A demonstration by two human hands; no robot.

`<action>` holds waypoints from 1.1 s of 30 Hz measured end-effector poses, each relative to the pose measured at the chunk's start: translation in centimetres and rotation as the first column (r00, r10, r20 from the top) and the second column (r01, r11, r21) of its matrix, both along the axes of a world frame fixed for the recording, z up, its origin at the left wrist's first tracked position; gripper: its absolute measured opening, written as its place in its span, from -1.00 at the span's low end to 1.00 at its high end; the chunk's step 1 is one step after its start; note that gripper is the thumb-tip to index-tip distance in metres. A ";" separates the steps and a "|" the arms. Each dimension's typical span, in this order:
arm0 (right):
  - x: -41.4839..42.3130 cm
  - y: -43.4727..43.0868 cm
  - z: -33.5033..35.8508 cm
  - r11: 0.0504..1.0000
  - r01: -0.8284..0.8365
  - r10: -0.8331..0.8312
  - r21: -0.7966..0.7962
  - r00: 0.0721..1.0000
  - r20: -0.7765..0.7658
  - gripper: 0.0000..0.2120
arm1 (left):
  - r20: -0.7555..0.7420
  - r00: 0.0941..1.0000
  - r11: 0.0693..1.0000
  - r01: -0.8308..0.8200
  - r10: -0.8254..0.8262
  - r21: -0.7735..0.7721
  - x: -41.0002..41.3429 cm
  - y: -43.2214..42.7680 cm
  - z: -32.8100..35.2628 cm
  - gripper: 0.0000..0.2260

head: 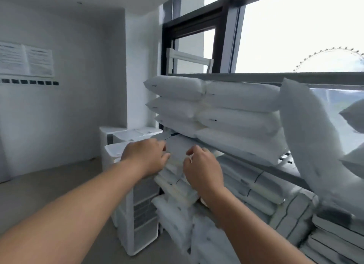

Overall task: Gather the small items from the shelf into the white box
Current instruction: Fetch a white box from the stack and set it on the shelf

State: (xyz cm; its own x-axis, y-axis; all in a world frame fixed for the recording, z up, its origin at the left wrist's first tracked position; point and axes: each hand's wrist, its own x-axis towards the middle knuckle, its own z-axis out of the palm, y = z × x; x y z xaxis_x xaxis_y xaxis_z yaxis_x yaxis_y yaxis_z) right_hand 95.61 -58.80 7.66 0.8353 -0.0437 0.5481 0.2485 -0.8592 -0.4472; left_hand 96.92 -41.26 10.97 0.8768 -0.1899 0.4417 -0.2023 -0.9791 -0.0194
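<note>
Soft puffy white packets (234,106) on smooth grey shelf (183,143)

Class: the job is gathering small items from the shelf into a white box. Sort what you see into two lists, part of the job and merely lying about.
Part of the job:
left hand
right hand
shelf
white packets stacked on it
white boxes beside it

Lying about:
wall notices
window frame
Ferris wheel outside
</note>
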 end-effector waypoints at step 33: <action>-3.5 -31.9 22.2 0.858 0.483 -0.484 0.176 0.642 0.595 -0.73 | 0.605 0.589 0.546 0.788 -0.536 -0.283 4.0 -38.6 20.6 -0.71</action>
